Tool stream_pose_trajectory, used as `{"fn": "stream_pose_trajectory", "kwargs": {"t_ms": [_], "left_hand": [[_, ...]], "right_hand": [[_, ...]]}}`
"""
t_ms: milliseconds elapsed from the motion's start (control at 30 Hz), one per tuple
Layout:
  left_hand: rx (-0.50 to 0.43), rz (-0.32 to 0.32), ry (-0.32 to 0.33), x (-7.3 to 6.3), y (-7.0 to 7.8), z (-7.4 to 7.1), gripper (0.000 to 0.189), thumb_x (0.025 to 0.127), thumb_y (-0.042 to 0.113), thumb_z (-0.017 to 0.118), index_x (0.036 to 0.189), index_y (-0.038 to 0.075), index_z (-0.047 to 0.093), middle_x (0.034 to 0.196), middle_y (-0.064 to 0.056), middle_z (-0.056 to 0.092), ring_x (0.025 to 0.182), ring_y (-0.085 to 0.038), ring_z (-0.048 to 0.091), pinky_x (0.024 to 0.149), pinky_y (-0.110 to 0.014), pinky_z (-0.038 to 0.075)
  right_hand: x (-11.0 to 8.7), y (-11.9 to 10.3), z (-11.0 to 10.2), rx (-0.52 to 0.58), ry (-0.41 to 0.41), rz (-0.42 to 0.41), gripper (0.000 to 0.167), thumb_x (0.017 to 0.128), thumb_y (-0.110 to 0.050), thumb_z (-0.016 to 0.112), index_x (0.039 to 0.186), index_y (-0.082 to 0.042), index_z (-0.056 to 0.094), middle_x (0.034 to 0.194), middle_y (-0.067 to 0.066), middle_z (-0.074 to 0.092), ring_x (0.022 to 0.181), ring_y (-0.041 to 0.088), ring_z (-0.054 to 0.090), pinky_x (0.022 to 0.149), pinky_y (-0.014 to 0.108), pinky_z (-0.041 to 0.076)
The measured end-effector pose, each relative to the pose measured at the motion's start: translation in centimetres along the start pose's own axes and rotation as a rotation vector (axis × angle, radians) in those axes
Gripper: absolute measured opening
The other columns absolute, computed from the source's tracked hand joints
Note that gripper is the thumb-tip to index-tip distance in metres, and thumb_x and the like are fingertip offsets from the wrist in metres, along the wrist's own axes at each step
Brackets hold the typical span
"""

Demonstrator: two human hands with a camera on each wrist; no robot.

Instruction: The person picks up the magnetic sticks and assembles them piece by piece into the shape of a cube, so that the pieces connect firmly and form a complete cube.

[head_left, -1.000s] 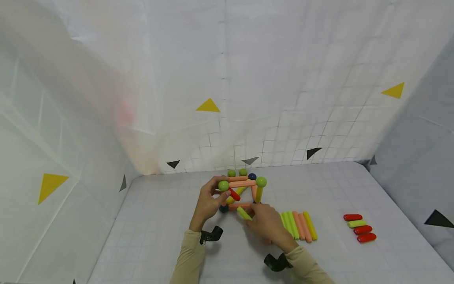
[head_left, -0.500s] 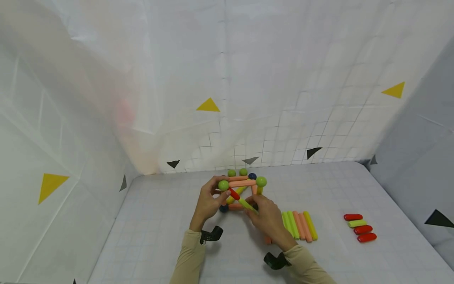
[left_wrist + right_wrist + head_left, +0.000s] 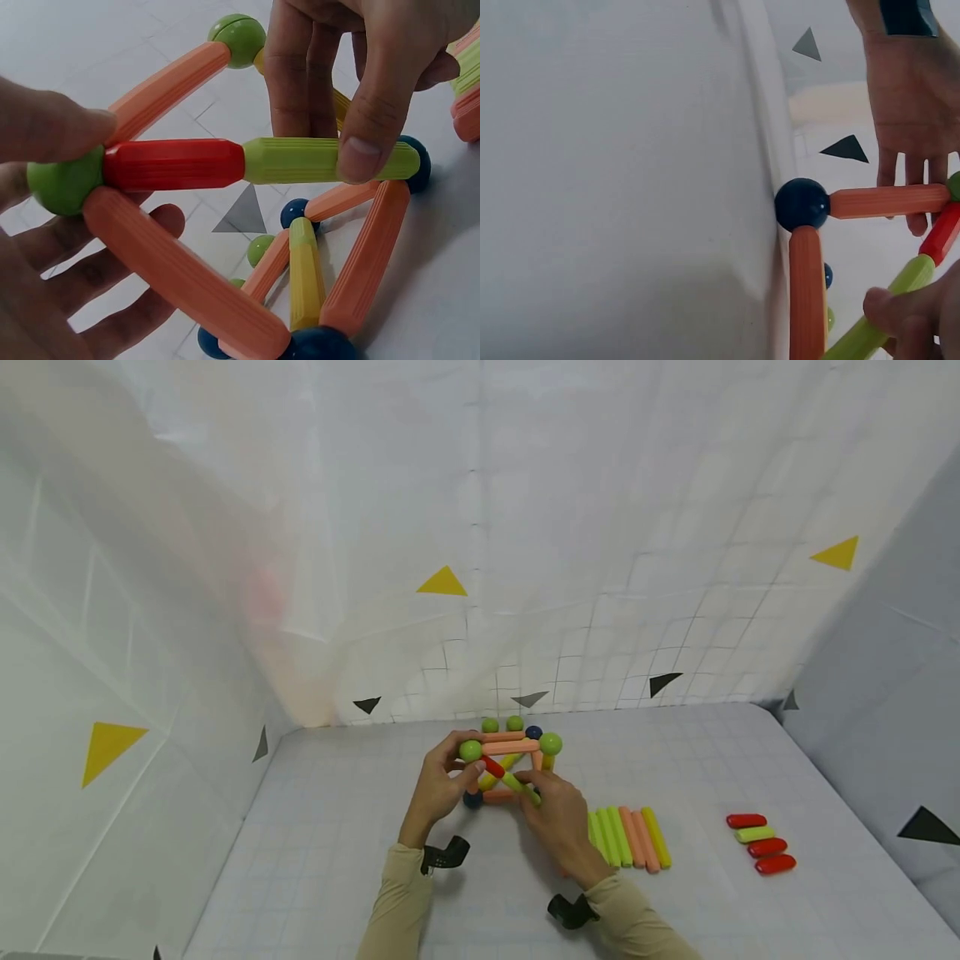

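A frame of ribbed rods and balls (image 3: 512,747) stands mid-table, with orange and yellow rods, green balls and dark blue balls. My left hand (image 3: 442,785) holds a green ball (image 3: 66,180) at its upper left corner, thumb on top. From that ball a short red rod (image 3: 174,163) runs to a lime rod (image 3: 259,160), end to end. My right hand (image 3: 558,818) pinches the lime rod between thumb and fingers. In the left wrist view, the lime rod's other end meets a dark blue ball (image 3: 420,166). An orange rod (image 3: 184,274) slopes down from the held ball.
Right of my right hand lies a row of lime, orange and yellow rods (image 3: 637,839). Farther right are short red rods (image 3: 772,863) and a short lime rod (image 3: 754,834). Behind the frame sit two green balls (image 3: 514,723). White sheeting (image 3: 600,527) rises beyond the table.
The lime rod, earlier apart from the red rod in my right hand, now joins it end to end. My right hand has shifted slightly up and left; my left hand has hardly moved.
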State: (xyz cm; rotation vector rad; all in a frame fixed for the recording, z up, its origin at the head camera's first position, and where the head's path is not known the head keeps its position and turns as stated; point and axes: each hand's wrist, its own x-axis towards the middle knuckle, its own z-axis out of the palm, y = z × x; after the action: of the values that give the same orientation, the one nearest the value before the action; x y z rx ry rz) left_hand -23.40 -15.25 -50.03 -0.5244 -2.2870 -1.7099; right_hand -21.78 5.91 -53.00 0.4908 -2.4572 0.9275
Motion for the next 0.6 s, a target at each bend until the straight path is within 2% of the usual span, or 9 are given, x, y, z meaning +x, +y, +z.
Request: {"fn": "stream_pose_trajectory", "kwargs": {"t_ms": [233, 433, 500, 600], "left_hand": [[-0.016, 0.000, 0.000, -0.1, 0.1, -0.4, 0.035, 0.101, 0.009, 0.072, 0.135, 0.011, 0.066, 0.135, -0.017, 0.068, 0.112, -0.027, 0.069, 0.090, -0.039, 0.056], [-0.004, -0.004, -0.013, 0.0, 0.0, -0.6, 0.038, 0.101, 0.010, 0.072, 0.137, 0.001, 0.064, 0.137, -0.017, 0.068, 0.114, -0.030, 0.070, 0.089, -0.038, 0.056], [-0.005, -0.003, -0.012, 0.0, -0.1, -0.6, 0.039, 0.101, 0.010, 0.072, 0.138, 0.000, 0.063, 0.137, -0.017, 0.068, 0.115, -0.031, 0.070, 0.090, -0.038, 0.056], [-0.003, -0.004, -0.010, 0.0, -0.1, -0.6, 0.038, 0.100, 0.008, 0.072, 0.137, 0.004, 0.064, 0.137, -0.018, 0.068, 0.115, -0.030, 0.069, 0.090, -0.039, 0.056]], "right_hand": [[0.3, 0.1, 1.1, 0.016, 0.058, -0.033, 0.029, 0.083, -0.003, 0.090, 0.110, -0.009, 0.080, 0.100, 0.007, 0.081, 0.080, 0.023, 0.077, 0.066, 0.038, 0.061], [0.4, 0.3, 1.5, 0.021, 0.091, -0.055, 0.029, 0.083, -0.005, 0.091, 0.110, -0.008, 0.080, 0.103, 0.008, 0.082, 0.083, 0.026, 0.079, 0.066, 0.038, 0.062], [0.5, 0.2, 1.5, 0.021, 0.101, -0.073, 0.030, 0.082, -0.005, 0.092, 0.110, -0.007, 0.080, 0.101, 0.010, 0.082, 0.078, 0.024, 0.078, 0.063, 0.036, 0.062], [0.6, 0.2, 1.1, 0.012, 0.128, -0.117, 0.029, 0.081, -0.008, 0.093, 0.107, -0.007, 0.081, 0.094, 0.009, 0.082, 0.065, 0.017, 0.074, 0.057, 0.030, 0.058]]}}
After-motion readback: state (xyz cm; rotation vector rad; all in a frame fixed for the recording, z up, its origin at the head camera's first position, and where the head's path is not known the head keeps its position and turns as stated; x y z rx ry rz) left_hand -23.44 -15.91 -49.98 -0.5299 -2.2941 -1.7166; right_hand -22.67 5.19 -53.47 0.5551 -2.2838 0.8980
